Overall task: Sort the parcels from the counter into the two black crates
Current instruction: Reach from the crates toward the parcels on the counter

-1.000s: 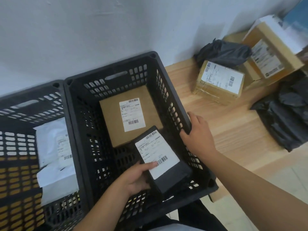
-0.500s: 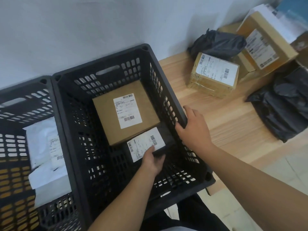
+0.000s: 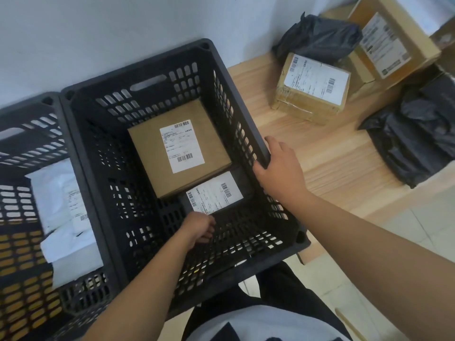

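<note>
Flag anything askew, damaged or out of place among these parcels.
Only the large cardboard box at the counter's far end looks askew: it lies tilted, propped on a smaller box. The brown box and black parcel in the right crate lie flat.

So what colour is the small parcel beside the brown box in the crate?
The parcel is black, white label; head view.
</note>
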